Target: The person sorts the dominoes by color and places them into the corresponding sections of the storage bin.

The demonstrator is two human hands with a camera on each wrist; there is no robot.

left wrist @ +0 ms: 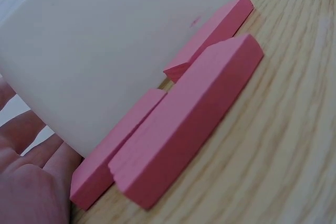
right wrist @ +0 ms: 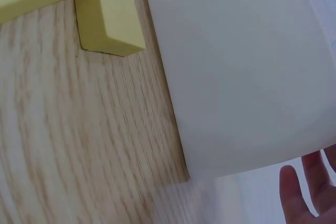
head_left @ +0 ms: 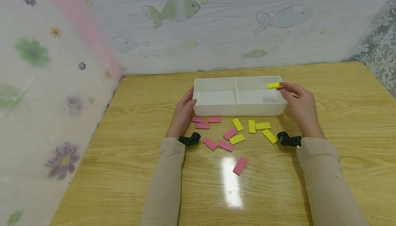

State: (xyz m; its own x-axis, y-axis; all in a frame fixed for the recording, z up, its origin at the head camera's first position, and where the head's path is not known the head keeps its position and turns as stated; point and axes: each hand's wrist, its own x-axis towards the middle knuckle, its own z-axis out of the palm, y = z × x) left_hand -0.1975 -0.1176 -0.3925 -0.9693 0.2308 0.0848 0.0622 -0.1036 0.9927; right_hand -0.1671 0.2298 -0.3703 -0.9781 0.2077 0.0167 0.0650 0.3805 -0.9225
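A white two-compartment box (head_left: 241,110) stands on the table, its divider near the middle. At its left end my left hand (head_left: 182,114) grips the wall, thumb at the front corner and fingers along the side. My right hand (head_left: 301,105) pinches a yellow block (head_left: 273,86) between thumb and fingers, over the right compartment near its end wall. Several pink blocks (head_left: 226,146) and yellow blocks (head_left: 237,139) lie loose in front of the box. Close by the left hand, pink blocks (left wrist: 184,124) lie along the box's front. The right wrist view leaves out the pinched block.
The wooden table (head_left: 130,171) meets a wall (head_left: 216,40) painted with fish behind the box. One pink block (head_left: 239,166) lies nearer to me than the others. Yellow blocks (right wrist: 110,14) sit close to the box's front on the right.
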